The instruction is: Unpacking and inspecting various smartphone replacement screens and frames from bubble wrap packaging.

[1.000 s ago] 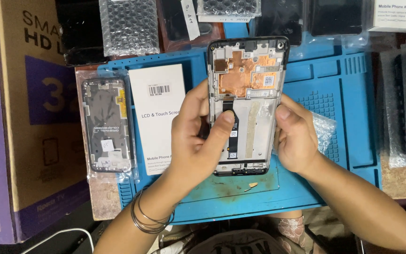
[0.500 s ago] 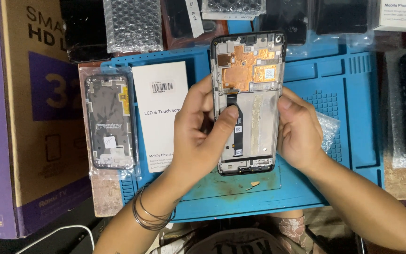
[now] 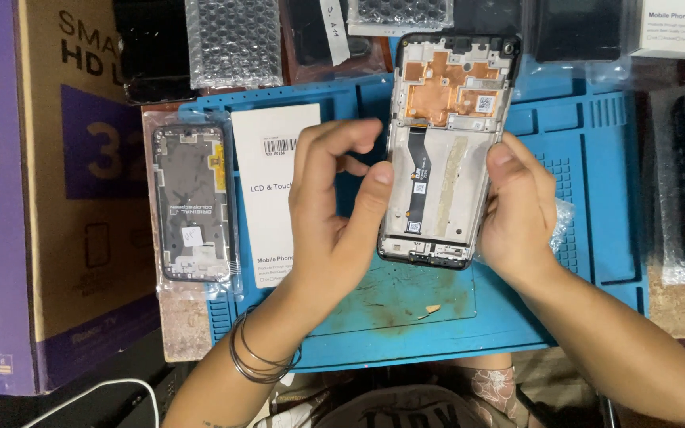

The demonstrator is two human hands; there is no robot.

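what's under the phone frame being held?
Under the phone frame lies the blue repair mat, with clear plastic wrap showing beside the right hand. Anything directly beneath is hidden.

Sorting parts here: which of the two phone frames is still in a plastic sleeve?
The darker phone frame lying left of the white box; the hand-held frame with copper shielding is bare.
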